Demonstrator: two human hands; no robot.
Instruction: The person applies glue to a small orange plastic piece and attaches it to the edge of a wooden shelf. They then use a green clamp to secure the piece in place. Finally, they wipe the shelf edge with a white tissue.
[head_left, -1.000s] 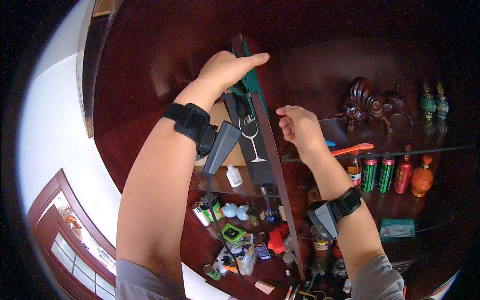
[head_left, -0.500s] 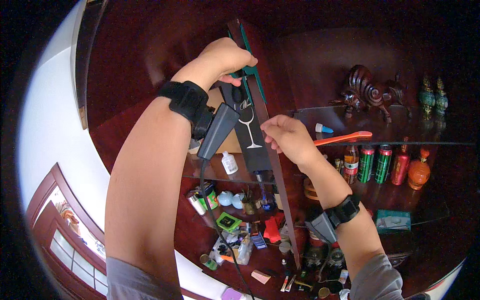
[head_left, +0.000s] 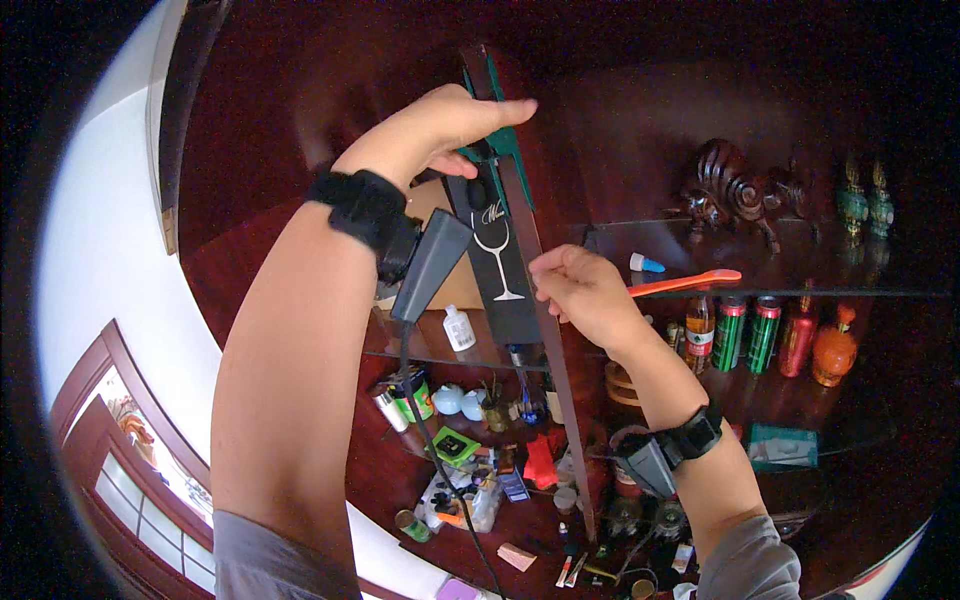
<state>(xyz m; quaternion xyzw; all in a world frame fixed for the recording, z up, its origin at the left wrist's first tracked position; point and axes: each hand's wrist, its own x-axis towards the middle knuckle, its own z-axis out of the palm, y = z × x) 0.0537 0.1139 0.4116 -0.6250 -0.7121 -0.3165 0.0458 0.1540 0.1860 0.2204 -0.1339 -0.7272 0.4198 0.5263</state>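
My left hand (head_left: 450,130) is high on the edge of a dark wooden upright panel (head_left: 563,390). Its thumb stretches out across the edge to the right, and its other fingers curl on the left side. A green strip (head_left: 505,147) runs along the panel's upper part, beside and below that hand. Lower down, my right hand (head_left: 590,300) touches the same edge with thumb and fingertips pinched together; what lies between them is too small to make out. An orange long-handled tool (head_left: 690,283) extends from behind the right hand along the glass shelf.
A black wine box (head_left: 500,265) and a white bottle (head_left: 458,328) stand left of the panel. At right are a blue-tipped cap (head_left: 646,263), a carved wooden animal (head_left: 735,190), green cans (head_left: 730,335) and an orange bottle (head_left: 834,348). Clutter (head_left: 465,495) covers the lower shelf.
My left thumb has straightened and lifted outward to the right. My right hand has slid slightly lower along the panel edge, still pinched.
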